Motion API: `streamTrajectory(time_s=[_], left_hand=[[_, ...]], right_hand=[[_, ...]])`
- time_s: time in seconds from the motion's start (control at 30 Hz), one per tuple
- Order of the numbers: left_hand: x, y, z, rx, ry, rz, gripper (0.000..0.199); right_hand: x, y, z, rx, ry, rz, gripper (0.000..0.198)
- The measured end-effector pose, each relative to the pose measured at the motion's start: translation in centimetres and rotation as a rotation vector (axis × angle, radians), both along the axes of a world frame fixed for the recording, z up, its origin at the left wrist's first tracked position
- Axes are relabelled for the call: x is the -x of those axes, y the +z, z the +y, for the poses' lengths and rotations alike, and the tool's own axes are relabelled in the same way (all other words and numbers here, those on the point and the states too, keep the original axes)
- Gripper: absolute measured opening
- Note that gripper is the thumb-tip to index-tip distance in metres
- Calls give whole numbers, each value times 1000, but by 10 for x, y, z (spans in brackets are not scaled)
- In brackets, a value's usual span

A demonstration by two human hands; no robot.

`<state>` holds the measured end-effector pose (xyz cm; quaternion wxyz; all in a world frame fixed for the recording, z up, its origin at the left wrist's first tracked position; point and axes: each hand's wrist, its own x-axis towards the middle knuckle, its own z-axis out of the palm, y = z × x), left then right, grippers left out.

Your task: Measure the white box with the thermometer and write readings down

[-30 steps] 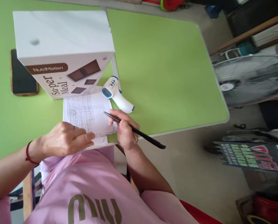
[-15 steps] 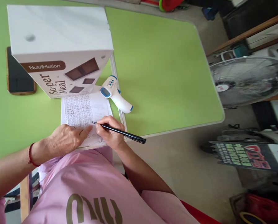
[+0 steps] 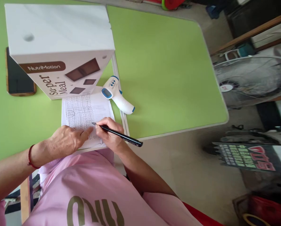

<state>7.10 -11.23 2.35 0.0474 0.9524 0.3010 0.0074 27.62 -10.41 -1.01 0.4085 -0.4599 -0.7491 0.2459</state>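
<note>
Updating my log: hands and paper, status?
Right hand gripping slim black pen. Left hand resting on handwritten white paper. Tall white cardboard box by paper's far edge.

Indoor room, home or small shop, I can't tell which. My green table (image 3: 166,72), big fan (image 3: 251,82), sign with big letters (image 3: 245,157), smooth floor (image 3: 173,169) near me.

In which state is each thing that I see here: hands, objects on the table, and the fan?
Left hand: resting on the paper
Right hand: gripping the pen
Pen: tip out, at the paper
Paper: flat, written on
Box: standing, top closed
Thermometer: lying down
Phone: face up, screen dark
Fan: spinning or not, unclear
</note>
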Motion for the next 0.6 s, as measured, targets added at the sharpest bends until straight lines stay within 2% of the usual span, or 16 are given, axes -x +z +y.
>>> streamTrajectory(time_s=[0.6], left_hand=[[0, 0, 0, 17, -6, -1, 40]], right_hand=[[0, -1, -1, 14, -49, 2, 13]])
